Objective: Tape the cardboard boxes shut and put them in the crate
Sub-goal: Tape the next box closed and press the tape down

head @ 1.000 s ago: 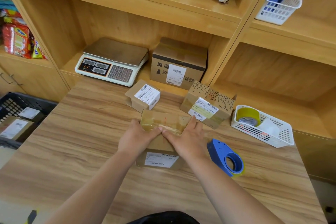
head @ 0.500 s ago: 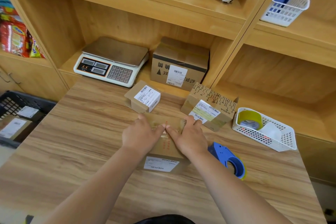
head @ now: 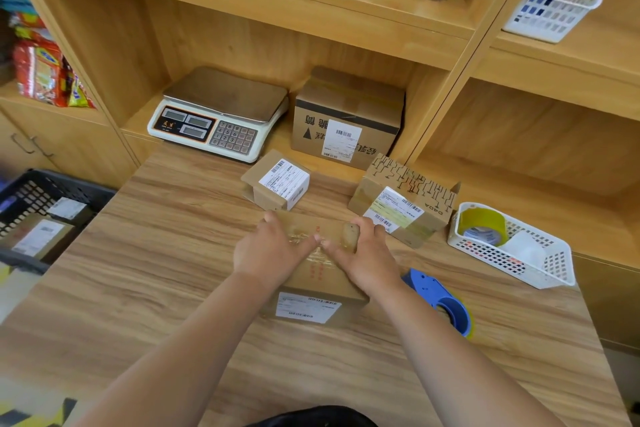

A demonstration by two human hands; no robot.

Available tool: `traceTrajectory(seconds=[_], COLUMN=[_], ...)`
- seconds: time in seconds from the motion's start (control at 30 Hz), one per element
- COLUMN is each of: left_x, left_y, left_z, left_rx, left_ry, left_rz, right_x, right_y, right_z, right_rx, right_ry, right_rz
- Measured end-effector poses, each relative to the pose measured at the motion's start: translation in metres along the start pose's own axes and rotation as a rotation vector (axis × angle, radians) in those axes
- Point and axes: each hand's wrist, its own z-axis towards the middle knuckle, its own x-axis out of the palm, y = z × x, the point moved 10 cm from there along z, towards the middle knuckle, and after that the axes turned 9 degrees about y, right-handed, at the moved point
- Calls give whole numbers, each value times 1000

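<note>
Both hands now lie farther forward: left hand (head: 270, 251) and right hand (head: 369, 255) press flat, fingers extended, on small brown taped cardboard box (head: 313, 288), mid wooden table (head: 173, 253). Likely light, rigid; lift by opposite sides.

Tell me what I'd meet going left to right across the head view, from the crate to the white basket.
Black crate → left hand → right hand → blue tape dispenser → white basket.
</note>
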Motion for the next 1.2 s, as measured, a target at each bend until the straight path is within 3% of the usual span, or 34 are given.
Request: traceTrajectory(seconds=[0.07, 0.43, 0.63, 0.8, 0.9, 1.2], left_x=[0, 1, 5, 24, 21, 14], left_y=[-1, 6, 21, 25, 25, 29], left_z=[1, -1, -8, -12, -10, -11], left_rx=[-3, 42, 52, -11, -28, -61], left_ry=[-5, 36, 70, 172, 161, 2], left_rz=[-6, -207, -459, -578, -574, -579], right_x=[3, -10, -5, 12, 16, -1], right_y=[-1, -2, -11, -25, -26, -34], right_z=[-4, -5, -16, -23, -23, -21], right_rx=[-21, -157, -132, -20, 7, 6], right_ry=[56, 31, 81, 120, 122, -63], right_rz=[0, 63, 57, 365, 462, 417])
